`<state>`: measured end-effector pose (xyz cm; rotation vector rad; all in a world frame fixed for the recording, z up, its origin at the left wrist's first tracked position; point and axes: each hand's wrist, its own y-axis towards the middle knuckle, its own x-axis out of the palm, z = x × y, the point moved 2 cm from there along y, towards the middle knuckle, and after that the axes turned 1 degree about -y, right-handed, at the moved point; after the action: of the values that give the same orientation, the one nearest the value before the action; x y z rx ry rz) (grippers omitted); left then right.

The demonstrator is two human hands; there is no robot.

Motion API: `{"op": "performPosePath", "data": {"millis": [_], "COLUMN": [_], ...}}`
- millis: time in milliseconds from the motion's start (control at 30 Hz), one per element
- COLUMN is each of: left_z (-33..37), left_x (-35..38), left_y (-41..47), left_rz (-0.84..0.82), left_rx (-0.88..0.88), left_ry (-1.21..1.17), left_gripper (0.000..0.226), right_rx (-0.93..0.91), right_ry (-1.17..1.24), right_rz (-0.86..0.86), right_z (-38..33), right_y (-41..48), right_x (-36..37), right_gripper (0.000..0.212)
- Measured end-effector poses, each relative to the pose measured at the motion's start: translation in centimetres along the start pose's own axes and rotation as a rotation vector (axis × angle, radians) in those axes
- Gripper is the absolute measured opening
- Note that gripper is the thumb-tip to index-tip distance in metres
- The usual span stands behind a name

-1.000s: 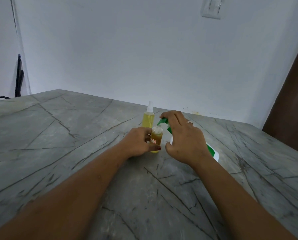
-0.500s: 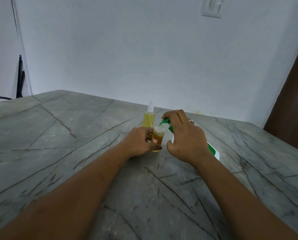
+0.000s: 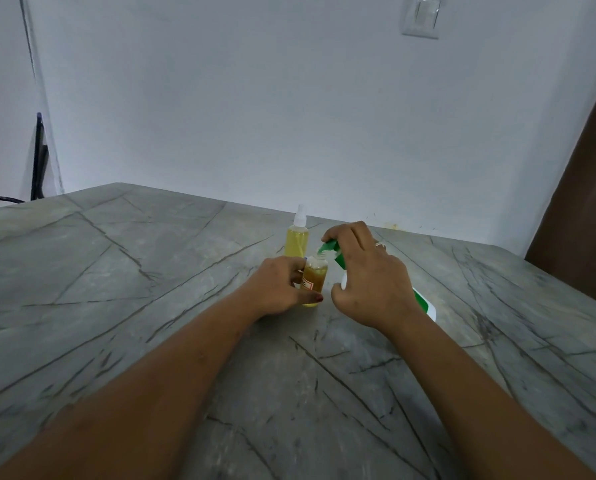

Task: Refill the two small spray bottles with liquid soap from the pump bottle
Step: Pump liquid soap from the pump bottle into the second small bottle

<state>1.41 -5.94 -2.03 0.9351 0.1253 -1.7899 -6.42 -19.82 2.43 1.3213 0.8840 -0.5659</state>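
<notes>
My left hand [image 3: 278, 285] grips a small uncapped bottle [image 3: 315, 276] of amber liquid with a red-edged label, standing on the grey marble table [image 3: 116, 306]. My right hand [image 3: 365, 275] holds the green and white pump bottle [image 3: 424, 303], tilted, fingers curled over its green pump head [image 3: 329, 247], whose spout points into the small bottle's mouth. A second small spray bottle [image 3: 298, 239], yellow liquid with a white nozzle, stands upright just behind, untouched. Most of the pump bottle is hidden by my right hand.
A white wall runs close behind the table's far edge. A dark brown door or panel [image 3: 580, 202] stands at the right. A black chair part [image 3: 40, 157] shows at the far left beyond the table.
Both hands and the bottles stay nearly in place; the view shifted slightly and my right hand's fingers pressed a little lower on the pump head.
</notes>
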Motion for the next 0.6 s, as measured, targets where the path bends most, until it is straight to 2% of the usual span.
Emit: {"op": "performPosePath", "data": {"millis": [333, 600], "left_z": [-0.09, 0.01], "left_x": [-0.04, 0.04], "left_y": [-0.02, -0.03], "left_rz": [0.008, -0.004], "left_rx": [-0.015, -0.002], "left_ry": [0.007, -0.005], "left_gripper": [0.051, 0.052], "right_rx": [-0.022, 0.01], "right_ry": [-0.042, -0.001], "right_rz": [-0.004, 0.018], "right_z": [-0.23, -0.05], "right_y": [-0.15, 0.0], "right_x": [0.13, 0.08], "right_gripper": [0.069, 0.063]}}
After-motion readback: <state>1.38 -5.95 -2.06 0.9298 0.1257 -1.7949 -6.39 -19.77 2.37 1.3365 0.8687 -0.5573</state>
